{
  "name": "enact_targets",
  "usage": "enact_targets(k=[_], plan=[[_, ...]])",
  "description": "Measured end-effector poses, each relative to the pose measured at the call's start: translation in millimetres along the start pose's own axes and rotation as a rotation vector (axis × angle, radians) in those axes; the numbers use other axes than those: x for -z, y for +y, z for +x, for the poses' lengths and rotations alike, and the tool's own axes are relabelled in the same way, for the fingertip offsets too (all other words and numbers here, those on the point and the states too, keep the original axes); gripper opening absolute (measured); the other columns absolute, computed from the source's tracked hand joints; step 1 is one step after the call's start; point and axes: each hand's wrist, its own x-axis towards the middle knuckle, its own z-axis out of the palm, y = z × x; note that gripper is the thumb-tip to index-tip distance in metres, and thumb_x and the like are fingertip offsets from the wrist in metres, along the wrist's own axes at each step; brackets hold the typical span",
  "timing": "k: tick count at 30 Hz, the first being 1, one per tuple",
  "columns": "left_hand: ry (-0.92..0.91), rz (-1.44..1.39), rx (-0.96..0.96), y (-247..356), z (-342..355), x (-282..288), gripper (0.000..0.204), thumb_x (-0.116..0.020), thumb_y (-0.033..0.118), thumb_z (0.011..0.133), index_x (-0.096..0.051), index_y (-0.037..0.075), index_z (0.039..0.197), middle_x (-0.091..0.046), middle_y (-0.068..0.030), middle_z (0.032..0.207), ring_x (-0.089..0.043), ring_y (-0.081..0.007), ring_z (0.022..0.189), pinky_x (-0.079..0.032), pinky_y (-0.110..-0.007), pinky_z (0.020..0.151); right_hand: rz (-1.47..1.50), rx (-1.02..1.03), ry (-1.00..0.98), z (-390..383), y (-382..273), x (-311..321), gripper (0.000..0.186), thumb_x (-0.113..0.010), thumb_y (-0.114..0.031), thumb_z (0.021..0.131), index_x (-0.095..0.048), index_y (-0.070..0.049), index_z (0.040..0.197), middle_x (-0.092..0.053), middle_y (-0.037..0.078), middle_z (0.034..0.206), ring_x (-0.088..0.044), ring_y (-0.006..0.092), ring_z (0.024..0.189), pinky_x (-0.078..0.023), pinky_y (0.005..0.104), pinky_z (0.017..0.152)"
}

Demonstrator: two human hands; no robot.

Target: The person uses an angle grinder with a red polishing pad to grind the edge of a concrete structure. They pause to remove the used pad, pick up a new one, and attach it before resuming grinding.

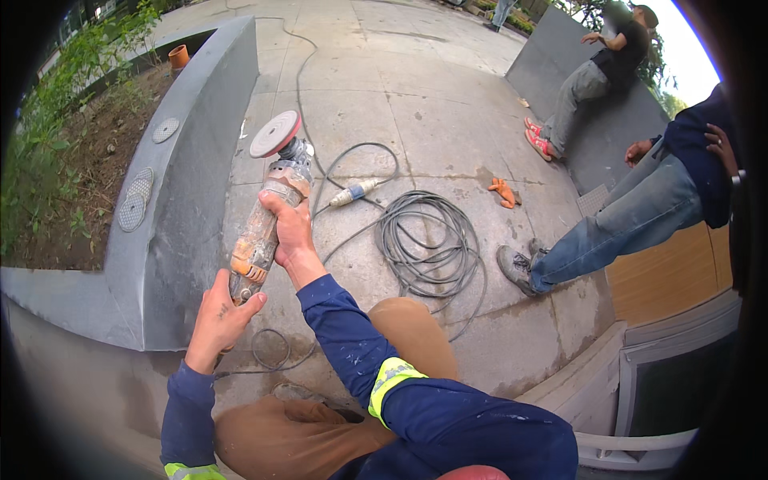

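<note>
An angle grinder [268,216] with a dusty orange-grey body is held up in the air in front of the person, above the concrete pavement [432,104], its pinkish disc [274,133] at the far end, tilted up. The right hand [290,232] is clamped around the upper body of the tool just below the head. The left hand [218,318] closes on the near tail end, where the cable leaves it. To the left stands a grey curved stone planter wall [180,200], with three round discs [140,188] lying on its top. To the right, on the pavement, lies a coiled grey cable [428,240] with a plug connector [354,192], and farther right an orange glove [504,192]. Two other people stand at the right.
</note>
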Motion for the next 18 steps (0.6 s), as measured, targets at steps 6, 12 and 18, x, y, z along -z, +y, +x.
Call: enact_targets(k=[6, 12, 18], plan=[[-0.413, -0.713, 0.267, 15, -9, -11, 0.050, -0.074, 0.016, 0.088, -0.046, 0.001, 0.125, -0.063, -0.0097, 0.083, -0.064, -0.0166, 0.058, -0.053, -0.032, 0.048, -0.109, -0.080, -0.188, -8, -40, 8, 0.039, -0.070, -0.020, 0.087, -0.054, -0.002, 0.117, -0.063, 0.010, 0.092, -0.068, 0.0267, 0.079, -0.060, 0.0431, 0.071], [-0.343, -0.700, 0.139, 31, -39, -53, 0.042, -0.072, 0.008, 0.086, -0.049, -0.002, 0.119, -0.061, -0.0083, 0.078, -0.060, -0.0162, 0.051, -0.049, -0.032, 0.043, -0.018, -0.343, -0.201, -27, -67, 45, 0.040, -0.069, -0.027, 0.087, -0.056, 0.002, 0.111, -0.065, 0.015, 0.093, -0.069, 0.0304, 0.082, -0.060, 0.0465, 0.072], [-0.228, -0.542, 0.162, 17, -61, -63, 0.035, -0.068, 0.004, 0.084, -0.051, -0.003, 0.114, -0.060, -0.0075, 0.075, -0.061, -0.0162, 0.051, -0.050, -0.033, 0.043, -0.092, -0.367, -0.196, -40, -48, 46, 0.041, -0.068, -0.032, 0.093, -0.052, -0.009, 0.123, -0.068, 0.017, 0.099, -0.070, 0.0342, 0.084, -0.059, 0.0519, 0.071]])
